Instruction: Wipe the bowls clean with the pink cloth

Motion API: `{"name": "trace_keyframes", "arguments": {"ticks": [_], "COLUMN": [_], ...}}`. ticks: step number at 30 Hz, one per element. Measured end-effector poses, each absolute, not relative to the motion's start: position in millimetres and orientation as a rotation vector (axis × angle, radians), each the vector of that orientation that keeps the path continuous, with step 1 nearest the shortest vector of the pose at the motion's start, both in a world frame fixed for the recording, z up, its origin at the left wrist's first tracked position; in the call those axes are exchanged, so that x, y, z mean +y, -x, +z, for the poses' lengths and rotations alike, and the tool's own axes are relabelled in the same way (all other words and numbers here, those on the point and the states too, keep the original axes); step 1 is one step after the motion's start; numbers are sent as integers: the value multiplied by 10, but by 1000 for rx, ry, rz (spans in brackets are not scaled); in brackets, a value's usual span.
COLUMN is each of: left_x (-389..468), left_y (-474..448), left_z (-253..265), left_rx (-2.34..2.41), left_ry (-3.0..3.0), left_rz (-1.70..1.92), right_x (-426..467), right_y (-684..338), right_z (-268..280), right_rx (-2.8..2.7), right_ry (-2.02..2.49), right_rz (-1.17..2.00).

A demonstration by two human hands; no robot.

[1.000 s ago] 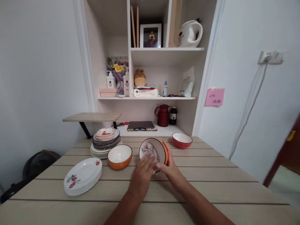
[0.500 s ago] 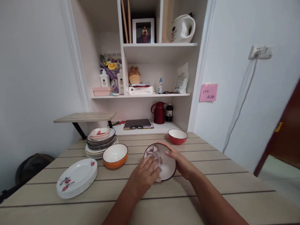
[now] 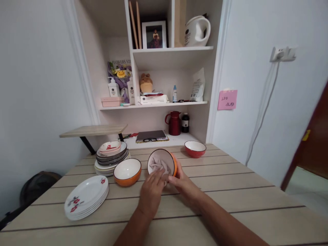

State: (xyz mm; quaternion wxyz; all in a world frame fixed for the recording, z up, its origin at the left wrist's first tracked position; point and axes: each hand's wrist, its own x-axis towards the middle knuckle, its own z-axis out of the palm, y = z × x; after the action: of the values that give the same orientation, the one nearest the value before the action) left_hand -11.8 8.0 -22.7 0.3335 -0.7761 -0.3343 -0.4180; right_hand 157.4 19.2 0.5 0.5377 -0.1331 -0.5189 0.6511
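An orange bowl with a white inside and dark rim (image 3: 153, 155) is tilted on its side above the table, its opening turned toward me and to the left. My right hand (image 3: 180, 179) grips its right side, thumb at the rim and fingers behind the orange outer wall. Inside the bowl lies a crumpled greyish-pink cloth (image 3: 159, 164). My left hand (image 3: 154, 188) presses this cloth against the inner wall, its fingertips partly hidden in the folds. Left of the hands stands a second orange bowl (image 3: 127, 169), upright. A red bowl (image 3: 195, 149) sits upright farther back on the right.
White oval plates with red flowers (image 3: 87, 194) are stacked at the left. Behind them rises a pile of mixed plates and small dishes (image 3: 111, 155), beside a raised wooden shelf (image 3: 93, 130). A red jug (image 3: 174, 123) and dark bottle (image 3: 185, 123) stand in the white cabinet.
The held bowl has moved slightly left and tipped further onto its side, so its orange outer wall now shows. My right hand has moved left with it; the cloth stays inside under my left hand.
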Motion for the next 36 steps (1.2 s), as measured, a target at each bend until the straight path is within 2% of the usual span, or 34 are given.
{"name": "trace_keyframes", "arguments": {"ticks": [4, 14, 19, 24, 36], "left_x": [93, 26, 27, 37, 32], "left_y": [105, 41, 27, 21, 25], "left_z": [-245, -228, -191, -227, -227], "left_rx": [-802, -833, -746, -688, -758], "left_ry": [2042, 2216, 2185, 2172, 2088], "left_rz": [-1117, -868, -859, -848, -934], "right_x": [161, 256, 231, 277, 248], "right_y": [-1487, -1713, -1946, -2082, -1934], "right_z": [-22, 165, 317, 244, 110], "right_rx": [-1200, -1214, -1275, -1317, -1111], "right_ry": [391, 555, 642, 717, 329], "right_rz": [1397, 1318, 1514, 1642, 1700]}}
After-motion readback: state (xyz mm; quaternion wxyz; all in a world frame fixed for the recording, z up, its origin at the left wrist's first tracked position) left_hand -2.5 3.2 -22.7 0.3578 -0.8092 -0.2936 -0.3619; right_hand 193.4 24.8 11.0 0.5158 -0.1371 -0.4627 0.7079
